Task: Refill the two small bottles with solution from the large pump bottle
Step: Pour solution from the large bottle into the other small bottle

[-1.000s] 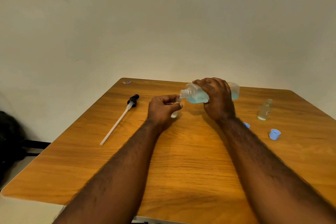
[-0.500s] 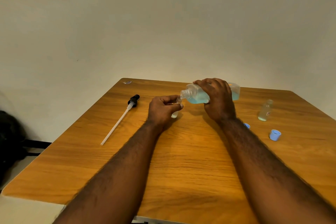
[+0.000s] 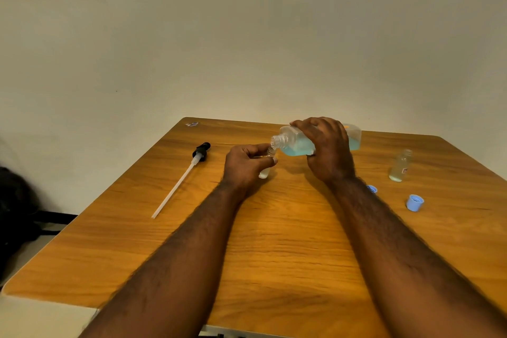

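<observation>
My right hand (image 3: pixel 327 148) grips the large clear bottle (image 3: pixel 295 143) of blue solution, tipped on its side with its open threaded neck pointing left. The neck sits right at the mouth of a small clear bottle (image 3: pixel 265 171), which my left hand (image 3: pixel 245 166) holds upright on the table between thumb and fingers. My fingers hide most of that small bottle. A second small bottle (image 3: pixel 400 164) stands uncapped at the right with a little pale liquid in its bottom.
The black pump head with its long white tube (image 3: pixel 181 181) lies on the wooden table (image 3: pixel 274 255) at the left. One blue cap (image 3: pixel 414 202) lies at the right; another blue cap (image 3: pixel 371 188) peeks out beside my right forearm. A dark bag (image 3: pixel 13 206) sits on the floor left.
</observation>
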